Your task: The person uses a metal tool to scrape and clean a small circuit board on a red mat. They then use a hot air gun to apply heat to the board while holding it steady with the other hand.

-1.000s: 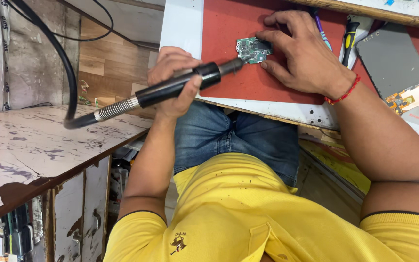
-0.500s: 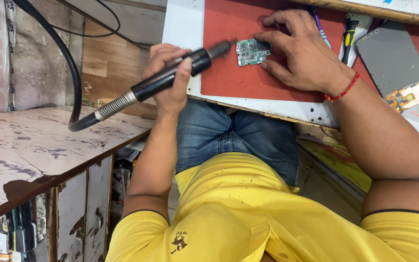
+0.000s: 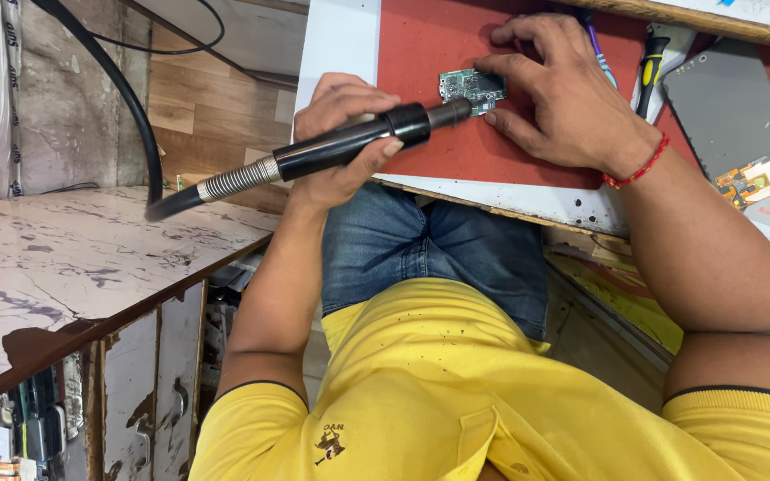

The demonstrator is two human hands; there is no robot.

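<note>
Two tables: a marble-patterned side counter (image 3: 55, 267) at the left, and the table (image 3: 349, 40) ahead with a white edge, over the person's knees.
Mat: red (image 3: 456, 142), covering most of the table; the work lies on it.
Clothing: yellow shirt (image 3: 456, 401) and blue jeans (image 3: 438, 245), seen from above.
Phone: grey, back up (image 3: 728, 111), at the right of the mat, an orange-and-copper part at its lower corner; well apart from the board.
Tool: black handpiece (image 3: 340, 147) with a coiled metal collar and a thick black hose (image 3: 126, 98) looping off to the upper left. Its long axis runs lower left to upper right, and the tip meets the board's lower right edge.
Left hand (image 3: 340, 134): closed around the tool's barrel, just left of the board.
Right hand (image 3: 572, 98): fingers spread and pressed down at the board's right side, pinning it; red thread (image 3: 639, 165) on the wrist. This hand is the nearer one, touching the board.
Screwdriver: yellow-and-black handle (image 3: 652, 71), beyond the right hand, beside a purple-handled tool (image 3: 597, 49).
Board: small green circuit board (image 3: 465, 87), flat on the mat, between the two hands.
</note>
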